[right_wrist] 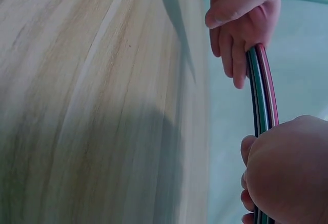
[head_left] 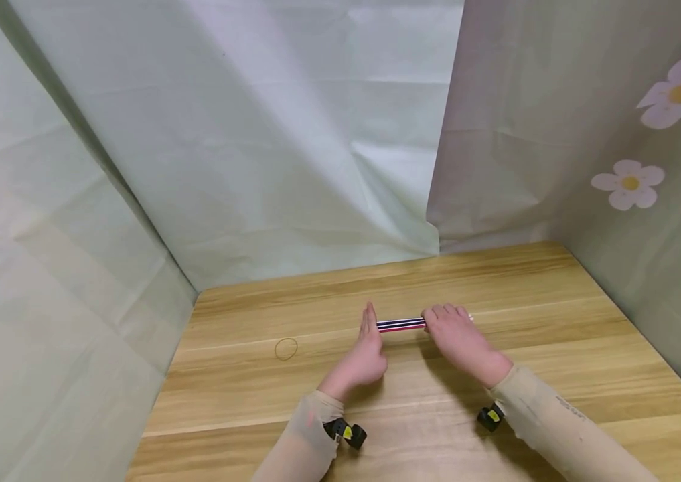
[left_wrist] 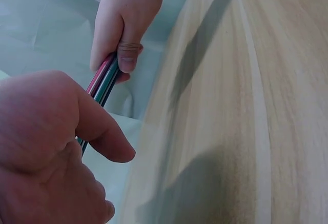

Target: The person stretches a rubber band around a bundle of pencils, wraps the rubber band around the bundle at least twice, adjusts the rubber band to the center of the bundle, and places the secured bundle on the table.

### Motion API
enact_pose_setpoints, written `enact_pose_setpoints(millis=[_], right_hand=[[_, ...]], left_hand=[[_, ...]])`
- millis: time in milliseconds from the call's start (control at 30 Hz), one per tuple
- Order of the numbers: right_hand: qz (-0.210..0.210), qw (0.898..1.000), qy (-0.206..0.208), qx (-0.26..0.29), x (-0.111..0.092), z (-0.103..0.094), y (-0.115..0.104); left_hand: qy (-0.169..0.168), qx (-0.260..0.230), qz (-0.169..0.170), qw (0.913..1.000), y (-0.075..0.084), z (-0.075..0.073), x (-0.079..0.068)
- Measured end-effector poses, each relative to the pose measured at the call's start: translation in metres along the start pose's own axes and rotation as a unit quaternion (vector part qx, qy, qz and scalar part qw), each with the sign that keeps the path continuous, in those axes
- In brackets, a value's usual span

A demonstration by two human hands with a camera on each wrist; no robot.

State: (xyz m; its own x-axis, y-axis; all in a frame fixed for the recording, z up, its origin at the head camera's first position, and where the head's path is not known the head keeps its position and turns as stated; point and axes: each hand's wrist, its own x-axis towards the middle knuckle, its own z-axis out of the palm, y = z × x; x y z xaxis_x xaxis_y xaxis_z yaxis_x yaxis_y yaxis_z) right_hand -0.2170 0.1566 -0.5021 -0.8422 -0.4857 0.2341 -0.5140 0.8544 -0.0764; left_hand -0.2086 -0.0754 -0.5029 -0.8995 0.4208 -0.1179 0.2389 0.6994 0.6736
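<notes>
My right hand (head_left: pixel 457 338) grips a bundle of slim pencils (head_left: pixel 400 325) held roughly level above the wooden table. The pencils run side by side in dark, green and pink with pale stripes, as the right wrist view shows on the pencils (right_wrist: pixel 262 90). Small white ends stick out past the right hand. My left hand (head_left: pixel 369 358) stands upright with its fingers straight, and its palm meets the left ends of the bundle. In the left wrist view the left hand (left_wrist: pixel 46 131) partly hides those ends, while the right hand (left_wrist: pixel 125 19) wraps the far part.
A thin rubber band (head_left: pixel 286 349) lies on the wooden table (head_left: pixel 232 388), left of the hands. Pale sheet walls (head_left: pixel 316 167) enclose the table at the back and both sides, with flower prints (head_left: pixel 629 184) on the right one. Wrist cameras (head_left: pixel 346 432) sit below both wrists.
</notes>
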Motion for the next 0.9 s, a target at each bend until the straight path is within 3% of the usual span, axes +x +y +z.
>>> enact_pose_setpoints(millis=[167,400,900], right_hand=[[-0.012,1.0,0.007,-0.013,-0.0002,0.0022,0.0021],[-0.007,1.0,-0.003,-0.007,0.0004,0.0002,-0.0017],[-0.005,0.999,-0.031,0.008,0.0008,-0.0015,-0.0049]], left_hand=[[-0.014,-0.001,0.003,0.9999,-0.0018,-0.0004,-0.0012],[-0.023,-0.051,0.018,0.9983,-0.0061,-0.0054,-0.001],[-0.01,0.036,-0.008,0.9993,-0.0033,-0.0047,-0.0023]])
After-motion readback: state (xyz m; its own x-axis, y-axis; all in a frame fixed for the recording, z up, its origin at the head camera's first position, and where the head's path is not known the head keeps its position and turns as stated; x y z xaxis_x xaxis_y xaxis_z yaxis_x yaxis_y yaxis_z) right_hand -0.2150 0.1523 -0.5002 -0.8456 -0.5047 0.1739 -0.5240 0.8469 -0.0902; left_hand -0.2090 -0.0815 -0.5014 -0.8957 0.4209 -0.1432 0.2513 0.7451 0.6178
